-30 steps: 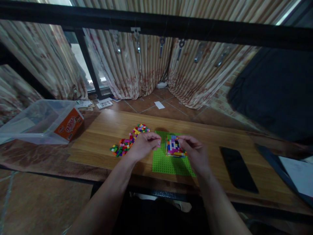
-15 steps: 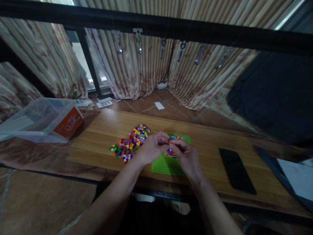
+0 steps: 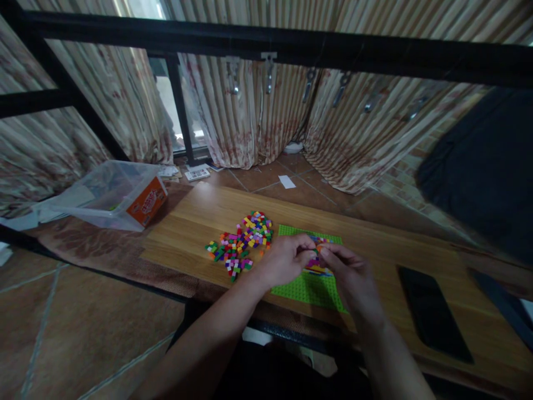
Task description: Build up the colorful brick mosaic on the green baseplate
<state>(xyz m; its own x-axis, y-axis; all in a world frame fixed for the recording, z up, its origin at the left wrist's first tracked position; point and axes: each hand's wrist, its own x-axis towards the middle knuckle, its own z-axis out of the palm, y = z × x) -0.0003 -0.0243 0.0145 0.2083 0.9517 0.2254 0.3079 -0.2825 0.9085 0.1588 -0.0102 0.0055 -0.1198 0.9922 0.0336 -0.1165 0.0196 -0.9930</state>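
Over a green studded baseplate, my two hands meet fingertip to fingertip. My left hand is closed in a pinch, and my right hand pinches from the other side. Small toy bricks, seemingly green and orange, show between the fingertips; their exact shapes are too small to tell. Beneath the fingers a multicoloured brick build sits on the baseplate, partly hidden by both hands. To the left of my left hand lies a loose pile of coloured toy bricks.
A clear plastic bin with an orange label stands left of the wooden board. On the right lies a black phone-like slab. A dark bar crosses above, with metal clips hanging below it. Striped curtains hang behind.
My view has turned left, so the table and objects appear farther right. Both hands stay together over the baseplate, fingertips still pinched close to each other.
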